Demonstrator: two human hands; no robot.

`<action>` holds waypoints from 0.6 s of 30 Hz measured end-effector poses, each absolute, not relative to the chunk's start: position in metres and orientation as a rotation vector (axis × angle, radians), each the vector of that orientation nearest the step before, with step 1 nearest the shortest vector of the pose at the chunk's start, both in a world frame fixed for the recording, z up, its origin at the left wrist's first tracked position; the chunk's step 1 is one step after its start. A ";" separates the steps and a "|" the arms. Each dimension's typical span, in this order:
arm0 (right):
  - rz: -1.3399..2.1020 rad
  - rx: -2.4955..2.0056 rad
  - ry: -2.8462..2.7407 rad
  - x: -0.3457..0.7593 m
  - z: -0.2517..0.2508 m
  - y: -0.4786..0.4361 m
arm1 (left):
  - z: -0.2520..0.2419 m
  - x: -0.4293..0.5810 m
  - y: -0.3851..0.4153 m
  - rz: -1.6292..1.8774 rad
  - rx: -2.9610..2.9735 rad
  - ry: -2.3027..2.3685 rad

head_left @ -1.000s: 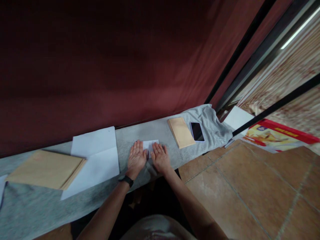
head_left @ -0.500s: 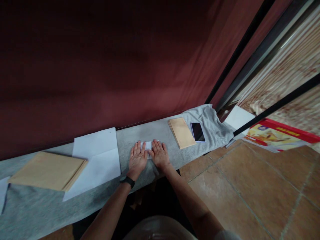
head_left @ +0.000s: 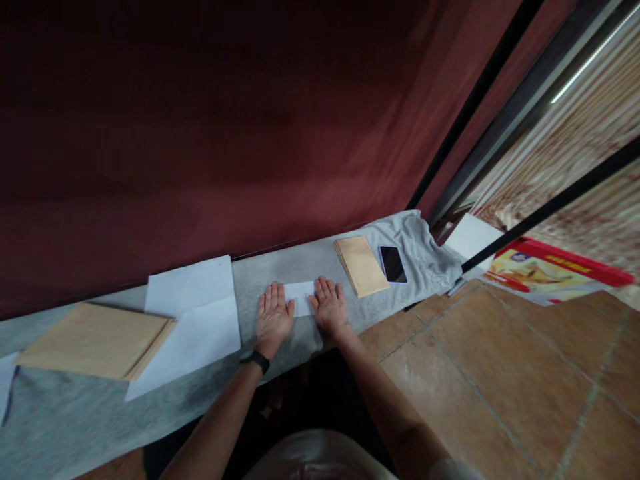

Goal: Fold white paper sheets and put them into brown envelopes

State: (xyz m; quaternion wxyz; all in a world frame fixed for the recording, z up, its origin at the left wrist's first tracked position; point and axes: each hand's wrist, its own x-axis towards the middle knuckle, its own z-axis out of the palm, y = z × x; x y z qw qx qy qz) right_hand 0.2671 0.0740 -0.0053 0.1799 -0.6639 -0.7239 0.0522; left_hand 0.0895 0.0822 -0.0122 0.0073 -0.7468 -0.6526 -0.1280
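Note:
A small white folded paper (head_left: 302, 299) lies on the grey cloth between my hands. My left hand (head_left: 274, 315) rests flat over its left end, fingers stretched away from me and the thumb toward the middle. Over the right end lies my right hand (head_left: 331, 308), also flat, with its fingers extended. Both ends of the paper are hidden under the hands. To the right of my right hand sits a stack of tan envelopes (head_left: 364, 267). Left of my left hand are larger white sheets with a crease (head_left: 205, 320).
A larger stack of brown envelopes (head_left: 95, 340) partly covers the white sheets. A phone (head_left: 393, 265) lies near the right end of the cloth-covered ledge (head_left: 280, 267). A dark red panel (head_left: 300, 167) rises behind. Black bars (head_left: 550, 203) and a printed box (head_left: 550, 270) stand at right.
My right hand has slid to the right, away from my left hand. More of the small white paper shows between them. My left hand has barely moved.

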 end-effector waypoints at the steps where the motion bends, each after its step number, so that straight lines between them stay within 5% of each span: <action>1: 0.143 -1.889 -2.028 0.265 -0.004 0.072 | -0.012 0.090 0.082 -0.392 -2.335 -2.040; 9: 0.154 -1.590 -2.211 0.229 -0.005 0.038 | -0.013 0.087 0.082 -0.391 -2.360 -2.012; 18: 0.068 -1.744 -2.097 0.244 -0.008 0.036 | -0.013 0.087 0.081 -0.456 -2.318 -2.075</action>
